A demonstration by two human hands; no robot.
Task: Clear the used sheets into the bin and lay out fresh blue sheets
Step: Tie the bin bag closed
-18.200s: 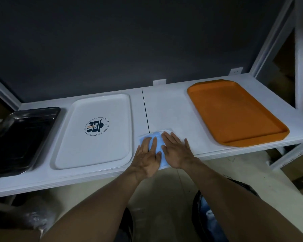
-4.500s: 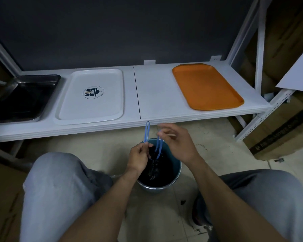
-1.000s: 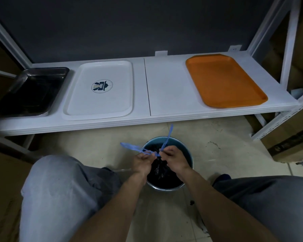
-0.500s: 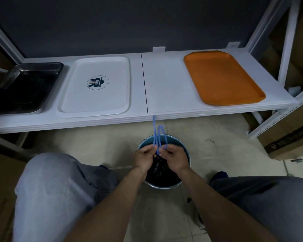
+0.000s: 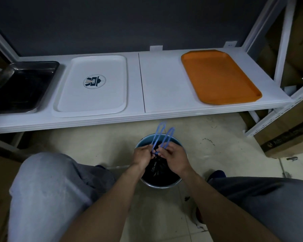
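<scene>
Left hand: fingers curled in tight, pinching the base of the blue loops, right above the bin.
Right hand: close beside the left one, fingertips pinching the same loops from the other side.
Blue loops: two thin ones, standing up from between the hands, tips leaning toward the shelf's front edge.
Bin: round, down on the floor between the person's knees, just in front of the shelf.
Black bag: lining the bin, crinkled and gathered up under the hands.
Shelf: low and white, three trays side by side on it.
Metal tray: far left, dark and shiny.
White tray: next along, a round logo in its middle.
Orange tray: out on the right, well apart from the white one.
Cardboard box: on the floor at the right, beside the rack's leg.
</scene>
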